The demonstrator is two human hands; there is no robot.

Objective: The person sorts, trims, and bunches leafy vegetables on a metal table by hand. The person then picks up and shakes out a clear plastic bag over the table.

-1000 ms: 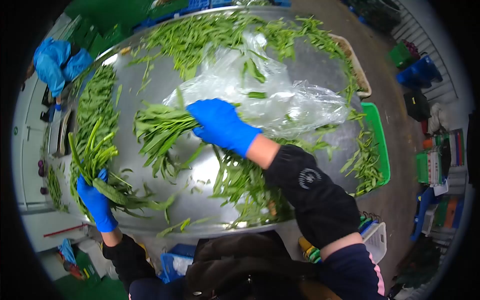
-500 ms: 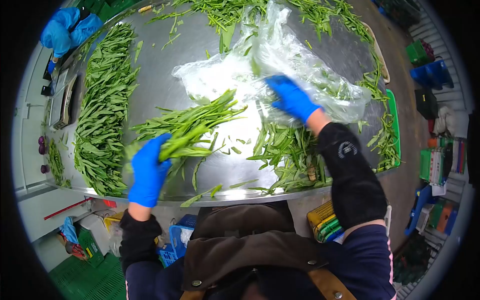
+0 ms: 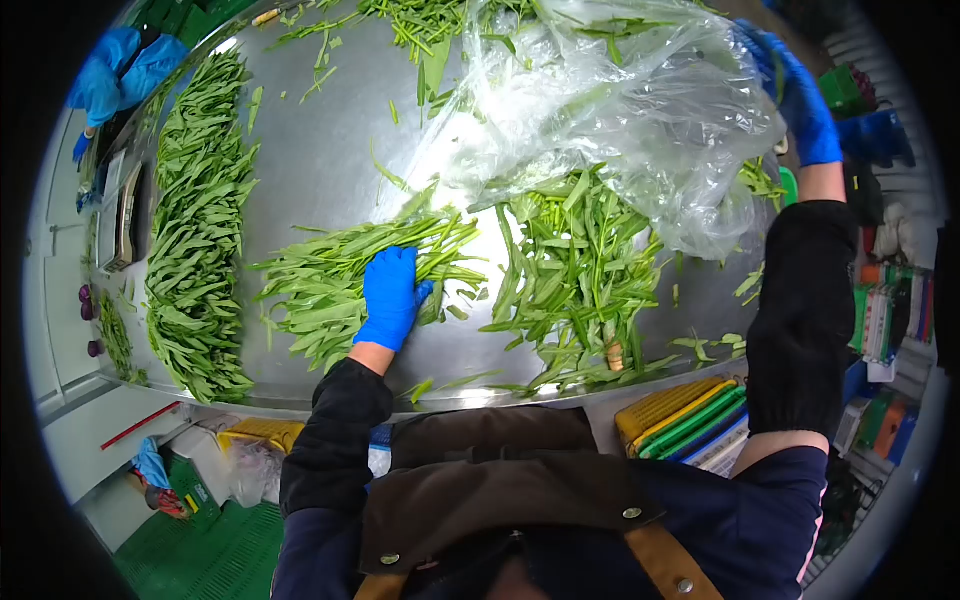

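Observation:
My left hand (image 3: 392,298), in a blue glove, is closed over the stems of a bunch of water spinach (image 3: 320,290) lying on the metal table. At the far right, my right hand (image 3: 800,95), also gloved in blue, grips the edge of a clear plastic bag (image 3: 640,110); its fingertips are partly hidden. The crumpled bag spreads over the table's upper right, with bits of green on and under it. Between my hands lies a loose pile of water spinach (image 3: 585,270), with a wooden-looking handle (image 3: 614,357) poking out at its near side.
A long, neat row of water spinach (image 3: 200,220) lies on the left, beside a scale (image 3: 125,220). More loose stems (image 3: 415,25) are at the back. Another person in blue sleeves (image 3: 120,70) is at the far left. Stacked crates (image 3: 680,420) stand below the table's near edge.
My left hand has moved right and lowered its stems onto the bunch. My right hand has swung out to the far right, and the plastic bag has shifted and spread that way, baring the loose pile.

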